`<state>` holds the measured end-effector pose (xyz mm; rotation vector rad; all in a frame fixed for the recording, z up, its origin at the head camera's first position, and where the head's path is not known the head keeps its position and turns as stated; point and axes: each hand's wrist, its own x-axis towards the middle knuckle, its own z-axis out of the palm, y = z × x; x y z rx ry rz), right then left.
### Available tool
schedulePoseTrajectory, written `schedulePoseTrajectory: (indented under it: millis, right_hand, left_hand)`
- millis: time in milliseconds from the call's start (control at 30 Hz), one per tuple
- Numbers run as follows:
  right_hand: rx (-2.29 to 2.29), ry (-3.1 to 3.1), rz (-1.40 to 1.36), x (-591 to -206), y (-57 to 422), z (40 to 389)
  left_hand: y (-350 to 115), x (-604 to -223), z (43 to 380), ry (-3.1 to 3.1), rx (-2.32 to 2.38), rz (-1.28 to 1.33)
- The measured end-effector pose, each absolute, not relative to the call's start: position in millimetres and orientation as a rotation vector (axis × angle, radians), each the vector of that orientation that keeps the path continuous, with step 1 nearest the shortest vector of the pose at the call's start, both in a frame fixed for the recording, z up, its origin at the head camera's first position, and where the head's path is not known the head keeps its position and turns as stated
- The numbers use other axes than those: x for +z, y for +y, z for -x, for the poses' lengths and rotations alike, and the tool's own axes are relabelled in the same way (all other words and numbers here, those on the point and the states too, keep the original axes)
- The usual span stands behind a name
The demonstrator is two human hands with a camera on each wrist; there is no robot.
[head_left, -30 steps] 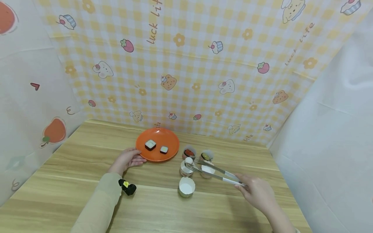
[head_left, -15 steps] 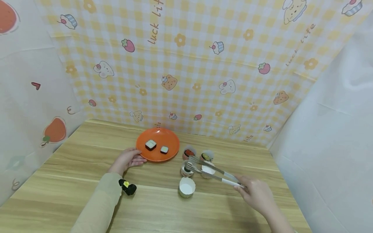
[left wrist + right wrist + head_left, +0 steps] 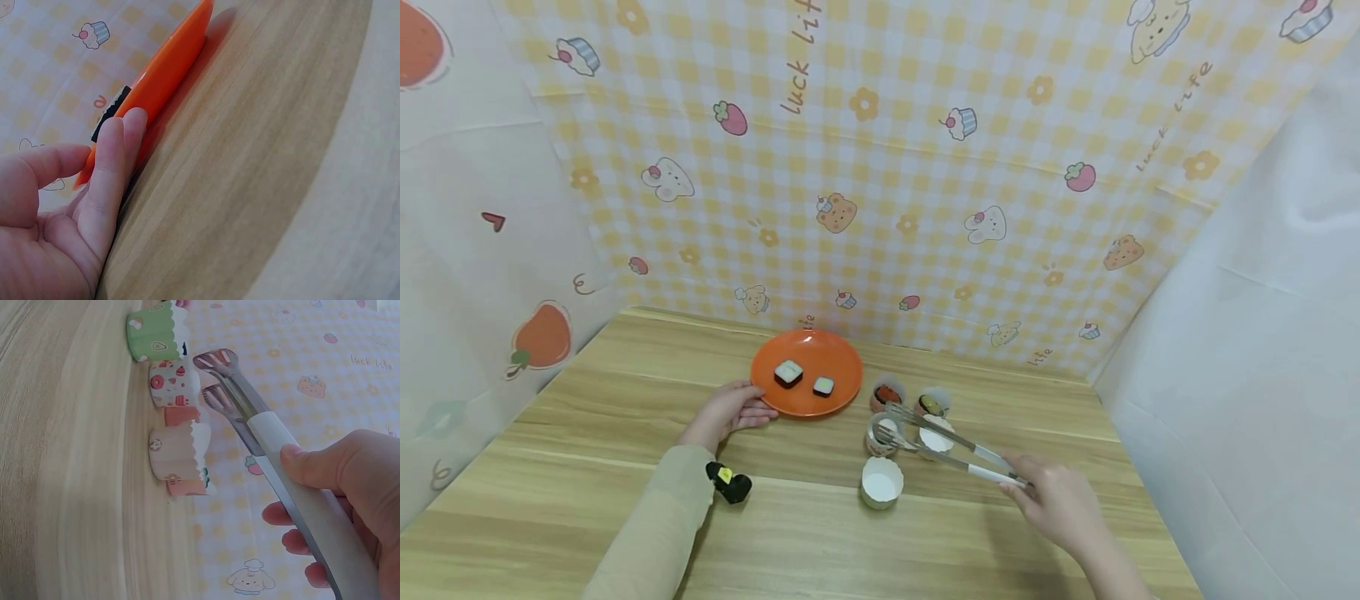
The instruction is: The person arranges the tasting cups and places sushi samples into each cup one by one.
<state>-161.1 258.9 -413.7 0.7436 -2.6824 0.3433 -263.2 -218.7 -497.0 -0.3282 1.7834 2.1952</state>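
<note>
My left hand pinches the rim of an orange plate, thumb over the edge and fingers beneath, as the left wrist view shows. Two white-topped, dark-sided sushi pieces, a larger one and a smaller one, sit on that plate. In my right hand are metal tongs with white handles. Their slotted tips stand apart just over a patterned paper cup. Inside that cup lies a whitish piece, partly hidden by the tips.
Behind stand a cup holding a red-topped piece and another with a greenish piece. A pale pink cup stands below the tongs. Nearest the front is a green cup. A patterned cloth rises behind the wooden table.
The white piece that was between the tongs' tips has dropped into the patterned cup, and the tips have parted. My left hand and the plate have stayed put.
</note>
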Motion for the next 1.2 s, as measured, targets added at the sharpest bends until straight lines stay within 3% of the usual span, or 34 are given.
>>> schedulePoseTrajectory:
  millis: [1200]
  right_hand:
    - [0.506, -2.699, -0.698, -424.1, 238.1, 174.7]
  left_hand:
    - [-217.7, -489.7, 257.1, 1.771, 2.212, 0.262]
